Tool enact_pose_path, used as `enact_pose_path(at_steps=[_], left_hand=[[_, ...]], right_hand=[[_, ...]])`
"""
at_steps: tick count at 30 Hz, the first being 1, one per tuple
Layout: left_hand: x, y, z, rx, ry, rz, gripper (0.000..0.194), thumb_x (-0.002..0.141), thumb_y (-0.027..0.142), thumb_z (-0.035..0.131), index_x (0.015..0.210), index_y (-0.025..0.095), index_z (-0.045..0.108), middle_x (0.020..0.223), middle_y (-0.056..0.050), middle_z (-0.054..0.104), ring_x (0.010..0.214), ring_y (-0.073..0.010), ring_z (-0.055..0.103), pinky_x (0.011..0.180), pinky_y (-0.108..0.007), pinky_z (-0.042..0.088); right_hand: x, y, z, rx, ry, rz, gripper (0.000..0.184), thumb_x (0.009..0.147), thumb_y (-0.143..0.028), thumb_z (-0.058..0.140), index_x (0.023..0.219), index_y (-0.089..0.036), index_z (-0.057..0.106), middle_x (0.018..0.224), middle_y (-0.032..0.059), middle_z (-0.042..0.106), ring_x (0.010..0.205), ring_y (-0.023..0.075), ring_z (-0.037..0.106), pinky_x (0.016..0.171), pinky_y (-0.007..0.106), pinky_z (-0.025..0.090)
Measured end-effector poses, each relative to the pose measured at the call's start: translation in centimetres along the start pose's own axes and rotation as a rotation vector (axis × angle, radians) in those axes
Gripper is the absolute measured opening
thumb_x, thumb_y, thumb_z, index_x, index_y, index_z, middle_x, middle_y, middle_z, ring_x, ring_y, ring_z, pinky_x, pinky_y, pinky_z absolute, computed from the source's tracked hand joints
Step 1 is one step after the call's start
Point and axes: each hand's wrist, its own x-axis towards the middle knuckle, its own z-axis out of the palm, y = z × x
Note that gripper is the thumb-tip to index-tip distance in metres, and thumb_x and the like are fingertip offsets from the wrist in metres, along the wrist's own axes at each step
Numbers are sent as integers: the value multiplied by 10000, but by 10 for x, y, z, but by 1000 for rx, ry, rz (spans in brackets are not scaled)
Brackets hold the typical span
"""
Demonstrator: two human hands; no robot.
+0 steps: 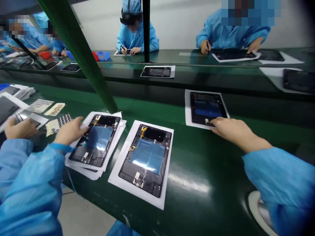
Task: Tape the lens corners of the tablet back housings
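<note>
tablet [206, 107], flat rectangle on paper [188, 113]

loose, creased blue sleeves [280, 178] — the left cuff [61, 147] a deeper blue

Three open tablets [145, 157] showing blue film, three sticker sheets [58, 124], one thick slanted green post [81, 55]
</note>
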Motion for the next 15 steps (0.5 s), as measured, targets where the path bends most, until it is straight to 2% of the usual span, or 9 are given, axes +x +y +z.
enact_pose_path(at_steps=[2,4,5,7,10,12,13,15], left_hand=[[-27,-5,2,26,72,28,518,1026,469,483,1288,35,595,1283,-160,663,1206,-329,607,1058,-510,475],[-59,0,7,-34,149,180,443,1040,466,461,1273,122,617,1258,-93,685,1145,-240,655,1038,-397,506],[-75,6,12,-87,210,274,373,1030,445,503,1208,149,644,1181,-73,715,1054,-209,689,972,-346,541],[-99,26,27,-161,281,439,233,1019,338,545,1115,168,671,1058,-67,744,946,-195,714,873,-309,576],[-116,66,51,-242,266,609,157,999,200,550,1068,145,679,994,-81,755,876,-201,715,792,-324,586],[-120,94,63,-306,221,701,156,996,167,536,1048,126,677,957,-79,752,839,-197,702,756,-329,578],[-121,106,67,-339,194,755,161,997,161,523,1033,123,675,938,-74,748,827,-194,695,755,-333,575],[-124,125,72,-400,139,861,182,1003,166,499,1009,122,676,909,-67,742,817,-186,685,779,-338,573]], right_hand=[[19,7,12,10,-71,-51,403,967,-443,635,1267,-176,604,1241,87,629,1051,204,638,894,424,575],[30,11,20,20,-119,-97,385,973,-440,623,1262,-185,610,1238,85,630,1059,208,639,888,414,574],[34,12,22,22,-133,-115,377,975,-440,620,1256,-188,613,1229,81,632,1055,206,641,884,407,574],[42,12,19,22,-136,-142,366,977,-442,619,1241,-189,619,1206,76,638,1038,199,644,868,393,576],[42,8,4,27,-76,-169,302,984,-423,610,1148,-171,641,1071,49,662,882,153,650,757,323,570],[24,1,-8,31,15,-167,202,996,-342,570,994,-162,663,913,31,666,694,117,615,610,257,486],[6,-4,-13,34,68,-165,188,991,-290,545,914,-165,662,837,27,658,609,108,582,548,255,421],[-47,-22,-16,48,186,-166,169,960,-254,533,882,-183,666,800,40,659,574,119,569,522,284,370]])
